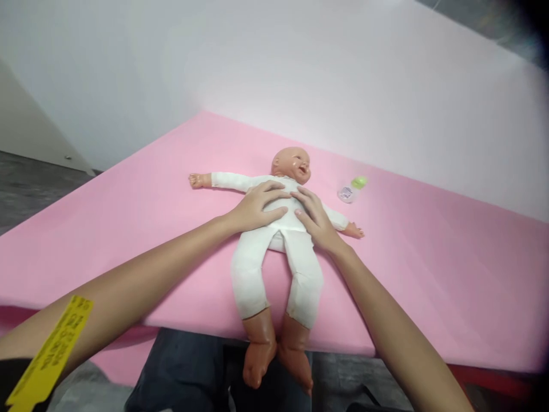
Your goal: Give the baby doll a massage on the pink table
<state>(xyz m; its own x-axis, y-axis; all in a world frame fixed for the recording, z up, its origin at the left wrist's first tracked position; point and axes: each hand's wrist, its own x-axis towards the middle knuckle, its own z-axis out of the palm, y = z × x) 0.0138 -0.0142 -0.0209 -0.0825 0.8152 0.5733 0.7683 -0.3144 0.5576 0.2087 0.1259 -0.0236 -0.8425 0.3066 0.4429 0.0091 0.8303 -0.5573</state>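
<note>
Wristband (51, 349), yellow, on left forearm. Baby doll (278, 240), white romper, supine on pink mat (429, 257), feet overhanging near edge. Left hand (257, 207) and right hand (317, 223): spread flat on torso (best kept even, symmetrical). Feeding bottle (352, 189), green-capped, beyond, apart.

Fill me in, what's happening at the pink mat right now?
A person has both hands flat on the chest of a baby doll in a white suit. The left hand and right hand rest side by side on its torso, fingers spread, gripping nothing. The doll lies face up on the pink mat, arms out, feet hanging over the near edge. A small bottle with a green cap lies beside its head, untouched.
</note>
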